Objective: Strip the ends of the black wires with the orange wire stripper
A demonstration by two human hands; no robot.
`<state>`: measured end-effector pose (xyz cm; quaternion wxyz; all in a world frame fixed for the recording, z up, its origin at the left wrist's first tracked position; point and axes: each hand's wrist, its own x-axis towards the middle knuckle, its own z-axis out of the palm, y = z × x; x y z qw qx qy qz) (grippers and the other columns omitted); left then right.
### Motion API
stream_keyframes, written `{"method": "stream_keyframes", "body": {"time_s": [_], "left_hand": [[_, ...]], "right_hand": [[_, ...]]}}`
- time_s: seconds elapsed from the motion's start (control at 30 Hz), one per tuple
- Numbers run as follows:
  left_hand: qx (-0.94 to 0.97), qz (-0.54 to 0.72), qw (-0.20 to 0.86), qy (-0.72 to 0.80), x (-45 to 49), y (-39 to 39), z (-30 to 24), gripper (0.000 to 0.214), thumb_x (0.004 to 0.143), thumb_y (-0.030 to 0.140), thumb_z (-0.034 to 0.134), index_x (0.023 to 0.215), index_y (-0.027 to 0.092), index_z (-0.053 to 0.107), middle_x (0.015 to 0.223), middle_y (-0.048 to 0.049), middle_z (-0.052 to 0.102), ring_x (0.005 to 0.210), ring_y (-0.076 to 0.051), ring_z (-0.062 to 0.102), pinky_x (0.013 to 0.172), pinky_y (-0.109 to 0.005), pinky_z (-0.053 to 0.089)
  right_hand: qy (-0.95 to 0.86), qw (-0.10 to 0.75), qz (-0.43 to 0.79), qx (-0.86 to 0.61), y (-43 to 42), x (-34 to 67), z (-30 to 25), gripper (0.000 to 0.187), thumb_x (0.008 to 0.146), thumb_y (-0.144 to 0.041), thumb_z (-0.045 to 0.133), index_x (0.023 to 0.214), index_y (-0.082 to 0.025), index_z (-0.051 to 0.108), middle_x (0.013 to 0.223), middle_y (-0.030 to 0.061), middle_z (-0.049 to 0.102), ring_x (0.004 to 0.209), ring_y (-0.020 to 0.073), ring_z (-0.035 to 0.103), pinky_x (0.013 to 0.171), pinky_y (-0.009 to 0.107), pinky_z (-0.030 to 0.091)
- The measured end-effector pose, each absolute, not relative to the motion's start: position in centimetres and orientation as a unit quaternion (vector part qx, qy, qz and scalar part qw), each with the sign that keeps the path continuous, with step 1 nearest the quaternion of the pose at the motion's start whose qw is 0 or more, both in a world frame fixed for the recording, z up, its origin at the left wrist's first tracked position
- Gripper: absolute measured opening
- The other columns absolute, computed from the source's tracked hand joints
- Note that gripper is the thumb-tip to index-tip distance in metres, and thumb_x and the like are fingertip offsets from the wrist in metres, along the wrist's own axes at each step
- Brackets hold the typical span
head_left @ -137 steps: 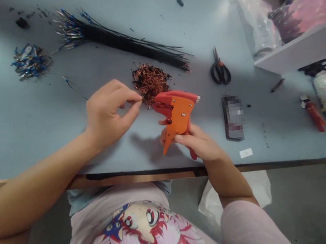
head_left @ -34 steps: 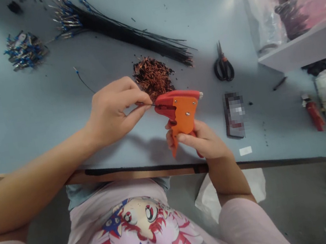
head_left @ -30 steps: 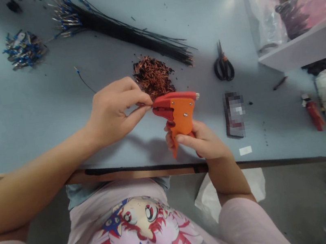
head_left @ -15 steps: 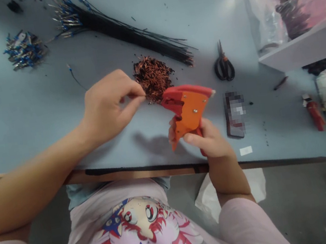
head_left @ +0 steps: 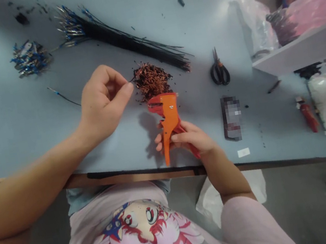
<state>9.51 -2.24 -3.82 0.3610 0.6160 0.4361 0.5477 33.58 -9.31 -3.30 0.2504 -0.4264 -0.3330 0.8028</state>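
Pinched between the thumb and forefinger of my left hand (head_left: 102,100) is a thin black wire (head_left: 68,100). Its end with a blue-sleeved metal terminal sticks out to the left, and a short dark tip shows past my fingertips. My right hand (head_left: 192,138) is closed around the handles of an orange and red wire stripper (head_left: 169,114), whose red jaws point left. A small gap separates the jaws from the wire tip. Behind the stripper lies a heap of copper and black wire scraps (head_left: 153,78). Farther back is a bundle of black wires (head_left: 125,39) with blue terminals at its left end.
At the left sits a pile of blue-sleeved terminal pieces (head_left: 31,58). Scissors (head_left: 219,72), a phone-like blurred device (head_left: 231,119) and a white label (head_left: 243,152) lie to the right. A red-handled tool (head_left: 307,115) and a shelf (head_left: 299,44) with plastic bags stand farther right.
My right hand has brought the stripper to the left and turned it, and its handles now look wider apart. My left hand has drawn slightly left with the wire. The view has shifted a little.
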Motion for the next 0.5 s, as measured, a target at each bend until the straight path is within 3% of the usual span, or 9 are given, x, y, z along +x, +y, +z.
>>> {"method": "stream_keyframes", "body": {"time_s": [0.17, 0.33, 0.43, 0.5], "left_hand": [[0.599, 0.557, 0.355, 0.453, 9.5, -3.0, -2.6, 0.041, 0.079, 0.030, 0.076, 0.064, 0.019, 0.039, 0.058, 0.0065, 0.042, 0.052, -0.005, 0.036, 0.048, -0.027, 0.029], [0.609, 0.549, 0.375, 0.434, 9.4, -3.4, -2.1, 0.049, 0.085, 0.031, 0.068, 0.055, 0.018, 0.032, 0.052, 0.0048, 0.037, 0.050, -0.007, 0.033, 0.048, -0.028, 0.029], [0.650, 0.517, 0.380, 0.407, 9.6, -3.7, -2.1, 0.037, 0.082, 0.035, 0.071, 0.057, 0.019, 0.049, 0.059, 0.0030, 0.050, 0.051, -0.007, 0.037, 0.047, -0.025, 0.031], [0.692, 0.467, 0.401, 0.377, 10.1, -4.2, -2.4, 0.019, 0.074, 0.036, 0.078, 0.073, 0.021, 0.067, 0.078, 0.0002, 0.064, 0.050, -0.006, 0.040, 0.044, -0.023, 0.032]], "right_hand": [[-0.429, 0.303, 0.761, -0.381, -9.4, 34.4, -3.3, 0.043, 0.082, -0.022, 0.071, 0.121, -0.018, 0.052, 0.108, 0.0112, 0.070, 0.098, 0.0233, 0.071, 0.089, 0.046, 0.057], [-0.499, 0.299, 0.732, -0.354, -9.6, 34.6, -3.0, 0.039, 0.085, -0.022, 0.070, 0.120, -0.016, 0.055, 0.107, 0.0119, 0.068, 0.097, 0.0205, 0.068, 0.083, 0.038, 0.058], [-0.497, 0.303, 0.732, -0.353, -10.0, 33.9, -2.7, 0.039, 0.084, -0.026, 0.071, 0.118, -0.016, 0.055, 0.108, 0.0132, 0.068, 0.098, 0.0225, 0.068, 0.084, 0.040, 0.057], [-0.467, 0.303, 0.758, -0.340, -10.1, 33.3, -2.7, 0.040, 0.085, -0.033, 0.070, 0.117, -0.016, 0.054, 0.109, 0.0136, 0.068, 0.098, 0.0248, 0.069, 0.087, 0.046, 0.056]]}}
